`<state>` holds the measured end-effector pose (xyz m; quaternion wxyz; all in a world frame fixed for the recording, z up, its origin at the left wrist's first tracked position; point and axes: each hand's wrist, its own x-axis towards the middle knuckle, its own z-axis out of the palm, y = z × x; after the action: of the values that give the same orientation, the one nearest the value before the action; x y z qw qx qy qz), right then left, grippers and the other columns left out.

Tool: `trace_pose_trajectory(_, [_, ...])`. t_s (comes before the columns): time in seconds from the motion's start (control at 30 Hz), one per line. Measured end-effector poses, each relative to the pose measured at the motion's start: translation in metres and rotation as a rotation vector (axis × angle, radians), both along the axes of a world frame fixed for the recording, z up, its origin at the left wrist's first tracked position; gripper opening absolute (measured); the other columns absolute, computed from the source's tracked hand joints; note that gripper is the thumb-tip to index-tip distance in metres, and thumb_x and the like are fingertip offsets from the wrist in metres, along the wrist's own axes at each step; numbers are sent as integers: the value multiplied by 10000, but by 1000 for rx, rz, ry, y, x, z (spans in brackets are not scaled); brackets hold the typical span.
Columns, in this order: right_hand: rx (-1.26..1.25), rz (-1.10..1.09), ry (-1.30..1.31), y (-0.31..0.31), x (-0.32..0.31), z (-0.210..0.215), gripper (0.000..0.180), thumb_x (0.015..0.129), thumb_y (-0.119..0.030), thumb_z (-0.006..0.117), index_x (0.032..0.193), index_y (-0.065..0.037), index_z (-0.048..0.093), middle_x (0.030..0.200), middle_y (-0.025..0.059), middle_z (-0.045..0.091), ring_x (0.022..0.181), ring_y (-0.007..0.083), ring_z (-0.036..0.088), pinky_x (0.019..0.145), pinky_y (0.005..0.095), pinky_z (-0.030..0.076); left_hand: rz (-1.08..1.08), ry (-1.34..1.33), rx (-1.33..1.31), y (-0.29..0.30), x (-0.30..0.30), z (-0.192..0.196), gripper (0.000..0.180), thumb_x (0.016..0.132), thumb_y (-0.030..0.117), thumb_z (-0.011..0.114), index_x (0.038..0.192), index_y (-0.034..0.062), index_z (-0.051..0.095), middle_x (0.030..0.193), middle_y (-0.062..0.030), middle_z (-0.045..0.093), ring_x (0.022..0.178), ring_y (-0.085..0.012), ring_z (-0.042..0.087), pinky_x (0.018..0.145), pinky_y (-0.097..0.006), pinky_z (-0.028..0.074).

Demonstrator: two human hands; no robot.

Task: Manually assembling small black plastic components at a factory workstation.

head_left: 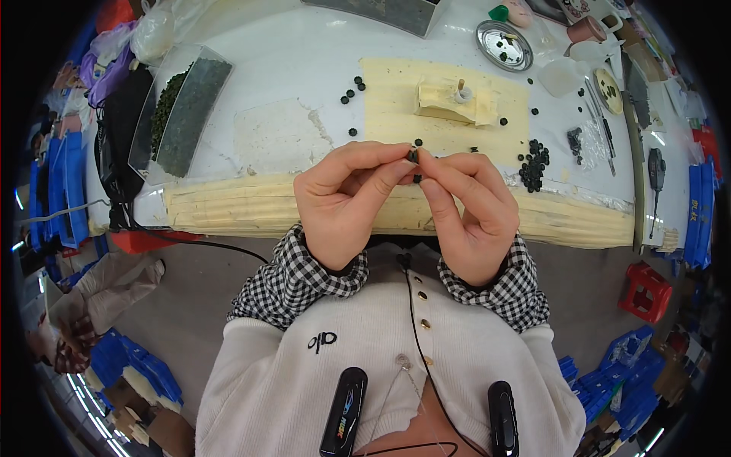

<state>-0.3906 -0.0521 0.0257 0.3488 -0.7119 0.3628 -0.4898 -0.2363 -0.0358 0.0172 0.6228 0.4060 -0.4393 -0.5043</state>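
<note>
small round dark bead [413,156] between hands [411,206]

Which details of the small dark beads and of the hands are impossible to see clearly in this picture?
- Head view: the dark bead between the left hand and right hand is mostly covered by fingertips; its shape is unclear.
- A second bead below it: too small to tell if threaded.
- Any thread: too thin to see.

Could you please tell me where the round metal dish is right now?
In the head view the metal dish sits at the far right of the white table, behind the yellow mat and left of a pink cup.
</note>
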Motion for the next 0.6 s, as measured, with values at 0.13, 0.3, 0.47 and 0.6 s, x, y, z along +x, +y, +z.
trace_pose_trajectory(0.13, [-7, 15, -6, 0, -1, -2, 296, 796, 63, 637, 1088, 13, 642, 896, 108, 613, 769, 165, 611, 675, 229, 491, -35, -147, -72, -2, 7, -1, 186, 827, -100, 590, 1002, -60, 639, 953, -142, 646, 891, -174, 638, 792, -255, 525])
trace_pose_trajectory(0.3, [81, 86, -70, -2, -4, -9, 285, 789, 59, 646, 1070, 10, 652, 882, 100, 617, 755, 163, 600, 633, 225, 476, -79, -159, -48, -3, 10, 2, 165, 825, -102, 594, 975, -47, 637, 948, -132, 649, 853, -176, 628, 775, -273, 520])
trace_pose_trajectory(0.47, [-133, 16, 100, -2, -3, -4, 289, 780, 62, 654, 1062, 0, 659, 853, 91, 608, 716, 163, 579, 595, 234, 463, -107, -149, -30, -5, 13, -2, 164, 822, -102, 598, 970, -48, 640, 941, -136, 650, 845, -176, 633, 763, -269, 526])
trace_pose_trajectory(0.6, [-127, 23, 90, -3, -5, -5, 310, 769, 65, 660, 1070, -10, 659, 836, 89, 603, 703, 161, 573, 595, 238, 463, -136, -247, -88, -7, 18, 0, 161, 819, -103, 601, 964, -50, 644, 933, -139, 652, 846, -179, 637, 752, -268, 533])
